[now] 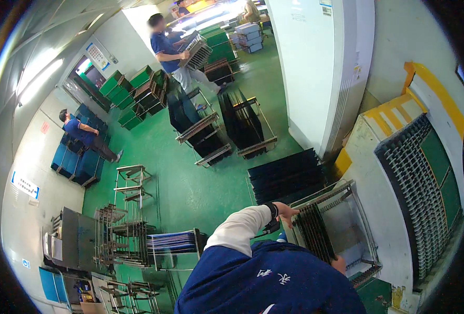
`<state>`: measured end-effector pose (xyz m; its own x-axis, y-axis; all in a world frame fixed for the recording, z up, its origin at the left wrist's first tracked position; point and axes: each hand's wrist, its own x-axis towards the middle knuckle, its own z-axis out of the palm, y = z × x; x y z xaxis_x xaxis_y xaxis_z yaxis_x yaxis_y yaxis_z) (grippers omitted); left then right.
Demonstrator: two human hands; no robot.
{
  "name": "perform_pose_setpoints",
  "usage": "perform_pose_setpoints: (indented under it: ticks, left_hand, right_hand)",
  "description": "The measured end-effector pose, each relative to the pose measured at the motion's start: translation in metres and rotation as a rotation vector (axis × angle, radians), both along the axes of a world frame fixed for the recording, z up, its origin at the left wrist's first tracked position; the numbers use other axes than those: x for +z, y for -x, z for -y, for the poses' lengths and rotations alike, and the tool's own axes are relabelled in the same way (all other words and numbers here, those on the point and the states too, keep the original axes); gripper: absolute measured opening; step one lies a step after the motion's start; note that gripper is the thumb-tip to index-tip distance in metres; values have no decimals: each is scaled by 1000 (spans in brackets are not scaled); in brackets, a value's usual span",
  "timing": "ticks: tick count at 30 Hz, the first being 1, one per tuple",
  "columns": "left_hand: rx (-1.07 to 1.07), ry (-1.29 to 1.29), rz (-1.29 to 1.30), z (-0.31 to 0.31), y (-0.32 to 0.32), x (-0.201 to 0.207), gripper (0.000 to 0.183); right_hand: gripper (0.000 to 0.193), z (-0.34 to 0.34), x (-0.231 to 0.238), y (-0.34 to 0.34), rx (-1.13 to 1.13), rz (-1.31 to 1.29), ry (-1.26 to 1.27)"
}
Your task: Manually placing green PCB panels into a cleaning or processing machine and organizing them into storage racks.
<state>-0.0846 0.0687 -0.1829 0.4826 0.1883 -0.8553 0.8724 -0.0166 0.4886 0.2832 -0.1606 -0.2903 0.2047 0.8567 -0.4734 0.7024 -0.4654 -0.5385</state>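
Observation:
A stack of thin dark panels [314, 233] lies between my two hands, over a metal rack [349, 230] with a pale, see-through-looking base. At the stack's far left end, my left hand [284, 213], with a black band at the wrist and a white sleeve, has its fingers closed on the edges. My right hand [339, 264] is at the near right end of the same panels. Most of that hand and its arm is hidden behind my navy shirt. Just beyond the rack stands another row of dark panels [284, 175].
On my right is a white machine with yellow edges and a slatted conveyor [417, 183]. Racks of dark panels [245, 123] stand ahead on the green floor. Bare metal racks [130, 230] are at the left. One person [172, 55] carries a rack; another [85, 133] stands by blue crates.

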Motion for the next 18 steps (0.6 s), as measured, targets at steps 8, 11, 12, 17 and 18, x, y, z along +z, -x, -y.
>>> perform_pose_setpoints:
  ticks: [8, 11, 12, 17, 18]
  left_hand:
    - [-39, -48, 1, -2, 1, -20, 110]
    - [-29, 3, 39, -6, 5, -35, 113]
    - [-27, 27, 48, -7, 4, -37, 113]
    - [-37, -51, 41, -2, 3, -30, 113]
    - [-42, -70, 29, -1, 3, -30, 113]
  right_hand:
    - [34, 1, -7, -2, 22, 38, -30]
    - [34, 1, -17, -5, 24, 43, -31]
    - [34, 3, -19, -8, 22, 45, -36]
    - [31, -1, -10, -6, 48, -17, -34]
    - [30, -3, -12, -6, 59, -10, -33]
